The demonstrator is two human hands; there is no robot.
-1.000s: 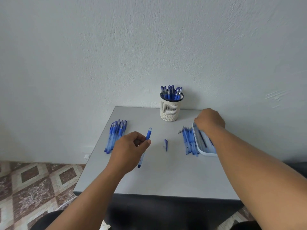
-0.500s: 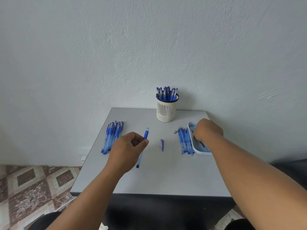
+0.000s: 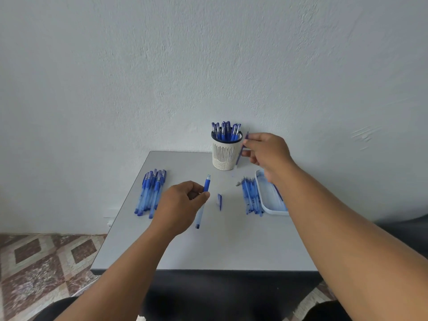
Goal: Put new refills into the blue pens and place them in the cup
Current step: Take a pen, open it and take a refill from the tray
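Note:
My left hand grips an uncapped blue pen barrel over the middle of the grey table, its tip pointing away from me. My right hand is raised beside the cup and pinches a thin blue refill, held nearly upright. The white slotted cup at the back holds several blue pens. A small blue cap lies on the table between my hands.
A pile of several blue pens lies at the table's left. A row of several refills lies beside a white tray at the right. The wall stands close behind the cup. Patterned floor tiles show at the left.
My right hand lifted from the white tray with a refill and rose to beside the cup. My left hand kept its grip on the pen barrel, hardly moving.

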